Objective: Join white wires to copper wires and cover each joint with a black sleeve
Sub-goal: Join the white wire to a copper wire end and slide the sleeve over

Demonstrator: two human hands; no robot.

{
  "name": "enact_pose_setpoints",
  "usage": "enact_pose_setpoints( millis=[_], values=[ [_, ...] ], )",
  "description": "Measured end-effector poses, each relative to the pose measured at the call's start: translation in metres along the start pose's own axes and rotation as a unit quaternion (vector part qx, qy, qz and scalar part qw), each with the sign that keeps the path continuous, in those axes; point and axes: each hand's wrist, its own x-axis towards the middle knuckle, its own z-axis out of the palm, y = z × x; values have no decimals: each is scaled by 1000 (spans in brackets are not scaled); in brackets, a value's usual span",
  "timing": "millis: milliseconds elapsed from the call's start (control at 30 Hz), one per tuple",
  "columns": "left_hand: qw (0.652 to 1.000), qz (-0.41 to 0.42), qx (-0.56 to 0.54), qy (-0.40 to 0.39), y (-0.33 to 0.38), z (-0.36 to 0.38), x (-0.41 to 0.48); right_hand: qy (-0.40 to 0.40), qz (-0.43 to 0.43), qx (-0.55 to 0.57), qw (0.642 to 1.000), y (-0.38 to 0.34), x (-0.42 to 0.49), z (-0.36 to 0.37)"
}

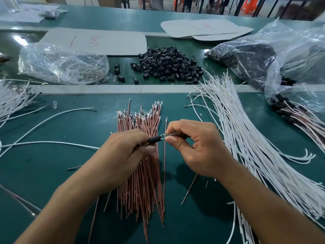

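My left hand (123, 155) grips a black sleeve (154, 139) with wire running out behind it, above the bundle of copper wires (140, 173) on the green table. My right hand (195, 147) pinches a small clear glass piece with metal ends (167, 135) right at the sleeve's open end. A white wire (52, 142) leads off to the left from under my left hand. A big fan of white wires (246, 138) lies to the right. A heap of loose black sleeves (170, 66) sits at the back centre.
A clear bag (61, 64) with small glass parts lies back left. Large plastic bags (281, 59) with dark parts and sleeved wires (299, 117) lie at the right. Grey cards (98, 41) lie behind. More white wires (14, 101) spread at the left edge.
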Motion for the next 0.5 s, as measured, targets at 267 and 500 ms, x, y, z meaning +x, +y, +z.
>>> enact_pose_setpoints(
  millis=[267,500],
  values=[
    [995,12,-91,26,2,-2,-1,-3,-3,25,1000,-3,-2,-3],
    [993,62,-74,64,3,5,0,39,-1,93,995,-2,-3,4]
  ],
)
